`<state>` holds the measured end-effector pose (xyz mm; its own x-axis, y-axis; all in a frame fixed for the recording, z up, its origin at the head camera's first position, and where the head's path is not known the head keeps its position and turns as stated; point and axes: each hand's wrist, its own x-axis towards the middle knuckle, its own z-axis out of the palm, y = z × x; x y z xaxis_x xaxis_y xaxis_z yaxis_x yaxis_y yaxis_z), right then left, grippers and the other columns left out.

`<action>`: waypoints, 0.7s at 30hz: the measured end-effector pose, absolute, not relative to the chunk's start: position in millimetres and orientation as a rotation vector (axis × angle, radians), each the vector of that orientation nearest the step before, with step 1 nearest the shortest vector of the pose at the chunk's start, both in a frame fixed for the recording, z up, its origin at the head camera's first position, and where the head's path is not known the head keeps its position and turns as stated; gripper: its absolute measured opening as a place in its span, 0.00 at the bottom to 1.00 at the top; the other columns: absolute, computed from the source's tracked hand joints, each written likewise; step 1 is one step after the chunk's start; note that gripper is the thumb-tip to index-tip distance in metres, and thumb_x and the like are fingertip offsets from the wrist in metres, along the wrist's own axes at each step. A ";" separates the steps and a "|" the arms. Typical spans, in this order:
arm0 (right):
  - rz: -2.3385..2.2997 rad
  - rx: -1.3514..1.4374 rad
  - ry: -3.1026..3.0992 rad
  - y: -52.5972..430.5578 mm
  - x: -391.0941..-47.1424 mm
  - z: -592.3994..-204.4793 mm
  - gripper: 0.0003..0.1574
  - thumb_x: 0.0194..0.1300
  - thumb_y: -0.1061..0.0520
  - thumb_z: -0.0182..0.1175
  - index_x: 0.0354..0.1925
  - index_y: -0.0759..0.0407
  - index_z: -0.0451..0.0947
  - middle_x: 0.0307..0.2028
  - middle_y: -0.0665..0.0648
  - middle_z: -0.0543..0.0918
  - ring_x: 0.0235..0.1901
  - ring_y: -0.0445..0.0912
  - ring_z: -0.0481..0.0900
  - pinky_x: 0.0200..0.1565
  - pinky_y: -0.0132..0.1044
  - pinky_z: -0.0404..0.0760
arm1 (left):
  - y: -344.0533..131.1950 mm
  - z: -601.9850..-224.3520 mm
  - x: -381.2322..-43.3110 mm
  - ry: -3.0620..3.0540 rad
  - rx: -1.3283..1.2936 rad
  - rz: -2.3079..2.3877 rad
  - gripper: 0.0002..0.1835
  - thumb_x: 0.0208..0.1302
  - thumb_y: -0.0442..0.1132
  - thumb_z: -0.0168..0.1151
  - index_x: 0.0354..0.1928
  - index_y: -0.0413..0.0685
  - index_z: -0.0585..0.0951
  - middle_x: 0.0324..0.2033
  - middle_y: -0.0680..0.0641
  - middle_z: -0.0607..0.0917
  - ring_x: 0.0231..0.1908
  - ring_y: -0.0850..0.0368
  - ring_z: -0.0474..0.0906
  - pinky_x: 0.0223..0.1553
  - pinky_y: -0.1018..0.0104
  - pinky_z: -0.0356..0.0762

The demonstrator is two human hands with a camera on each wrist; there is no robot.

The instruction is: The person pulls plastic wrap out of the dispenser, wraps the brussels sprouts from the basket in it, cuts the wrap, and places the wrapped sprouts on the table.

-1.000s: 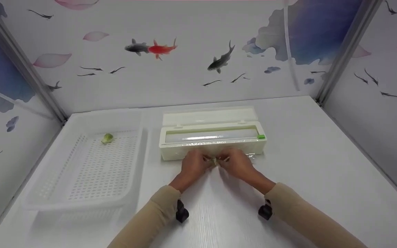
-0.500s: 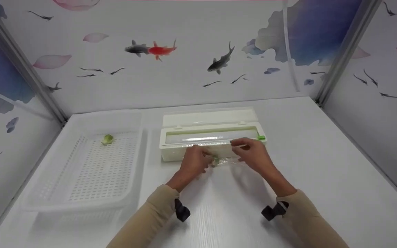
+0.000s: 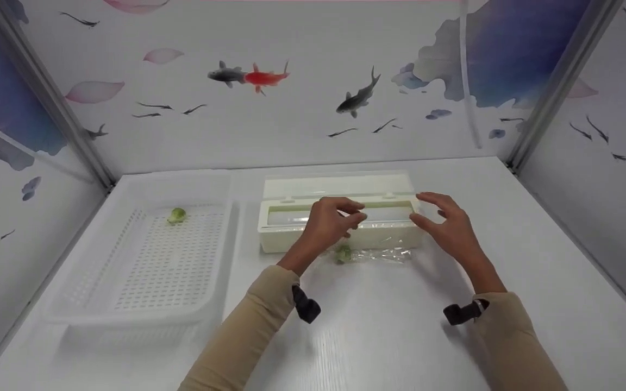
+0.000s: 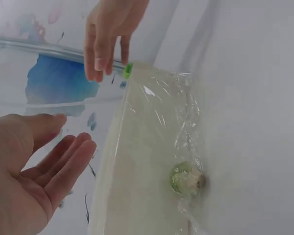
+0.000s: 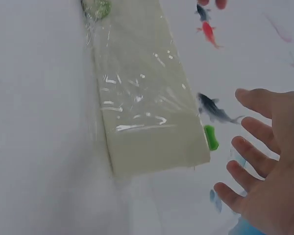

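A cream cling film dispenser (image 3: pixel 286 240) stands on the table with its lid (image 3: pixel 340 184) tipped back and a roll of film inside. Clear film (image 3: pixel 386 254) hangs down its front. A small Brussels sprout (image 3: pixel 343 253) sits in that film at the dispenser's foot, as the left wrist view also shows. My left hand (image 3: pixel 332 222) hovers over the dispenser's front edge, thumb and fingers apart, holding nothing. At the dispenser's right end is my right hand (image 3: pixel 451 228), fingers spread and holding nothing. Close to it is the green slider (image 5: pixel 210 137), hidden in the head view.
On the left stands a white perforated basket (image 3: pixel 57 312) with another Brussels sprout (image 3: pixel 177 215) in it. White panels printed with fish (image 3: pixel 359 99) and petals enclose the table at the back and sides.
Both hands have let go of the gathered film around the sprout. My right hand has moved out to the dispenser's right end; my left has risen over its front edge. The view has shifted slightly.
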<state>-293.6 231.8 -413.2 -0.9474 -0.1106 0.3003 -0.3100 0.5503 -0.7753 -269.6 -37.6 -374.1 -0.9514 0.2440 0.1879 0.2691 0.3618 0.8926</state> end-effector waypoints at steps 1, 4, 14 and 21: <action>1.356 0.353 -2.592 235.0 -295.6 -415.7 0.36 0.66 0.46 0.67 0.67 0.58 0.72 0.71 0.63 0.69 0.74 0.58 0.62 0.71 0.62 0.66 | -33.9 -372.1 -271.3 -2.562 -0.498 -1.694 0.13 0.66 0.39 0.67 0.50 0.45 0.87 0.43 0.42 0.89 0.38 0.52 0.87 0.33 0.68 0.88; 1.388 0.357 -2.658 241.7 -300.4 -421.6 0.41 0.66 0.42 0.66 0.71 0.57 0.68 0.75 0.63 0.62 0.76 0.60 0.56 0.71 0.64 0.66 | -23.0 -369.8 -277.3 -2.542 -0.539 -1.655 0.14 0.66 0.42 0.68 0.51 0.47 0.87 0.45 0.44 0.89 0.42 0.53 0.87 0.37 0.69 0.86; 1.444 0.458 -2.756 250.2 -309.6 -437.6 0.45 0.66 0.40 0.65 0.74 0.52 0.64 0.79 0.60 0.52 0.78 0.62 0.50 0.72 0.64 0.64 | 9.2 -384.7 -295.5 -2.555 -0.616 -1.427 0.16 0.68 0.44 0.66 0.53 0.45 0.86 0.51 0.46 0.88 0.53 0.51 0.83 0.57 0.62 0.82; 1.507 0.437 -2.762 252.1 -309.4 -444.6 0.45 0.65 0.42 0.67 0.74 0.52 0.64 0.79 0.59 0.53 0.75 0.65 0.58 0.72 0.59 0.67 | 36.1 -398.4 -303.8 -2.589 -0.607 -1.401 0.15 0.68 0.43 0.66 0.53 0.47 0.86 0.52 0.48 0.87 0.56 0.53 0.81 0.58 0.66 0.79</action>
